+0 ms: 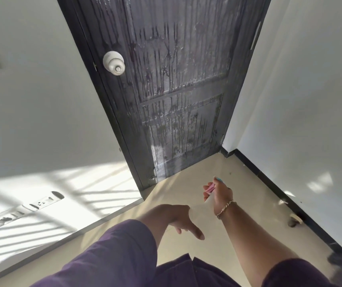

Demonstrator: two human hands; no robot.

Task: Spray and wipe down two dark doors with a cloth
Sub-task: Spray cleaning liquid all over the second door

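Nearest, purple sleeves (114, 251) cover the person's arms. The left hand (178, 219) hangs over the beige floor (186, 183), fingers loosely spread and pointing down, holding nothing. Just beyond it, the right hand (217, 192), with a chain bracelet (226, 208) at the wrist, grips a translucent spray bottle (207, 206) by its pink-and-teal head. Farther off stands the dark door (176, 79), streaked with running liquid, its pale knob (114, 63) at the left edge. White walls (31, 100) flank it.

Door (178, 83) top beyond upper edge
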